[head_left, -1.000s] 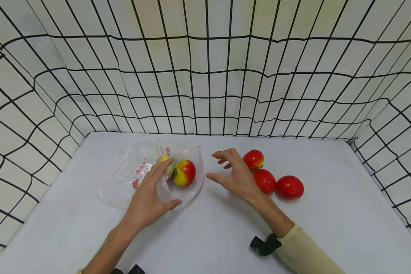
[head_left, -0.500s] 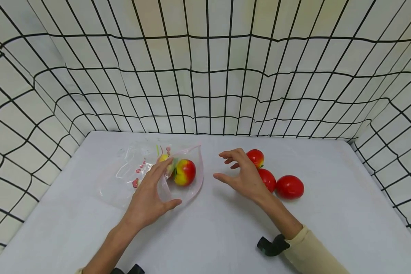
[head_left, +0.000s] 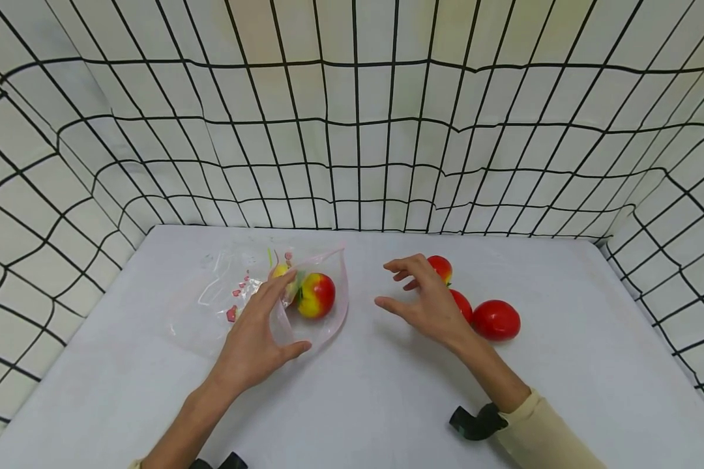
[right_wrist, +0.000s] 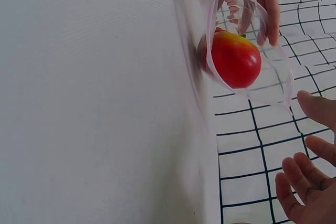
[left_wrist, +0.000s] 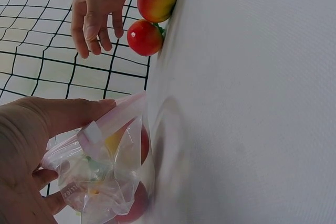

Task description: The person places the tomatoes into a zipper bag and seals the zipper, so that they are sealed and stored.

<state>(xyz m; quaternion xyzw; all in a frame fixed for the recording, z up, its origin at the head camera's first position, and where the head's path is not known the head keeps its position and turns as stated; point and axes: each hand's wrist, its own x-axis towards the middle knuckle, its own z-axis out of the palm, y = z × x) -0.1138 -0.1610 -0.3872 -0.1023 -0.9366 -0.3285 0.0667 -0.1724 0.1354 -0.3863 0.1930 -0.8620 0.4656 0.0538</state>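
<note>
In the head view my left hand (head_left: 258,332) is spread round a clear plastic bag (head_left: 328,335) with a pinkish rim, its thumb along the mouth, which stands open to the right. A red-and-yellow apple (head_left: 316,296) lies inside, with another yellowish fruit (head_left: 279,271) partly hidden behind the fingers. The left wrist view shows the thumb and fingers about the crumpled bag (left_wrist: 100,177). My right hand (head_left: 431,303), fingers loosely bent and holding nothing, hovers between the bag and the loose fruits. It partly covers two red fruits (head_left: 440,268); a third red fruit (head_left: 496,320) is fully visible.
A white tabletop (head_left: 387,404) lies beneath everything. Black wire mesh (head_left: 358,124) stands at the back and both sides. The bag's printed, flattened part (head_left: 211,306) spreads out to the left. A black wrist device (head_left: 478,422) sits by the right sleeve.
My right hand has drifted rightward, away from the bag and over more of the two nearer red fruits. The left hand and the bag have stayed put.
</note>
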